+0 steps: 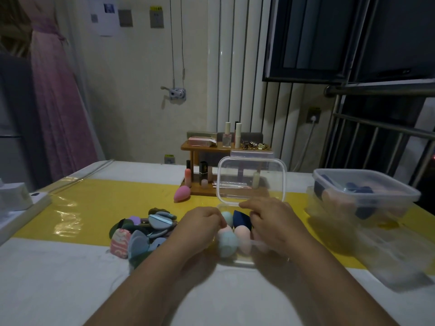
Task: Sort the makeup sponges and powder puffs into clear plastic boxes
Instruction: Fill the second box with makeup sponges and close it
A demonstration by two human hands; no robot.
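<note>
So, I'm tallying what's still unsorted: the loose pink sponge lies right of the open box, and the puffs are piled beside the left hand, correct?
Not quite. The head view shows the pink sponge lying left of the open box, at the foot of the wooden rack. The puffs are indeed piled beside the left hand.

From my remote seat, the open rectangular box (237, 261) reads as clear, smooth plastic, its raised lid (277, 184) glossy. Beneath the box, the broad yellow strip (98, 208) is shiny film with glare patches, laid over a matt white table (58, 278). Left of the box, the heap of flat coloured powder puffs (141, 231) looks soft and cloth-like. Behind the box, the small brown shelf (202, 147) is smooth wood.
</note>
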